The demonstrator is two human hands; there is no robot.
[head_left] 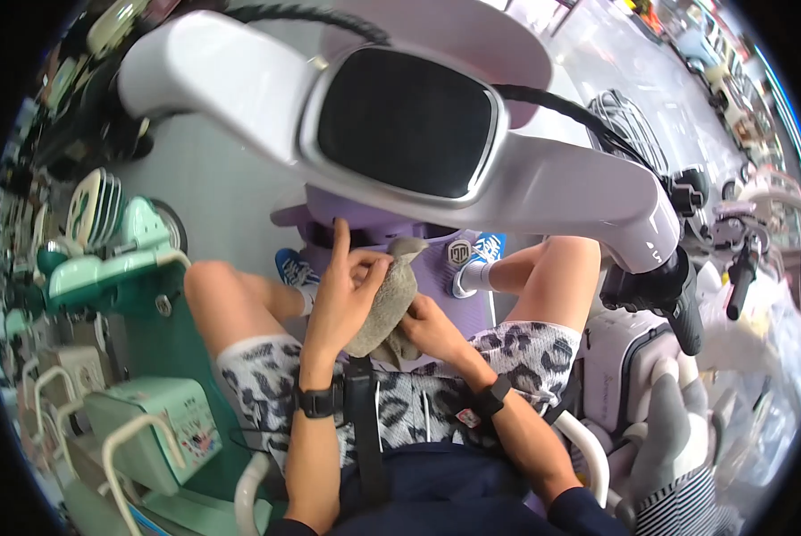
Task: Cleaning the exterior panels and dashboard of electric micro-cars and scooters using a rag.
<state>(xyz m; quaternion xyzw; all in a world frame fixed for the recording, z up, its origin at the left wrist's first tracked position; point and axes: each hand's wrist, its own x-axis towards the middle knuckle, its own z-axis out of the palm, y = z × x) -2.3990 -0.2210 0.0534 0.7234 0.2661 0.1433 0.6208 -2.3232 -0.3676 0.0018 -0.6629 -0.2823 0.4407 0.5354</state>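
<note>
A grey-brown cloth (392, 303), bunched and folded over, is between my hands above my lap. My left hand (341, 301) pinches its upper left edge between thumb and fingers, with the index finger pointing forward. Lower down on the right, my right hand (434, 327) grips the cloth's edge with curled fingers. Just beyond the hands stands the purple front panel (347, 208) of an electric scooter. Above it spans the pale lilac handlebar cover (561, 181) with a dark display (407, 120).
A black handlebar grip (682, 315) projects at the right. Green scooters (105, 275) crowd the left, one with a mint storage box (152, 429). A white storage case (621, 368) and a grey-and-white plush toy (675, 429) are at my right. Black cables (561, 110) arch over the handlebar.
</note>
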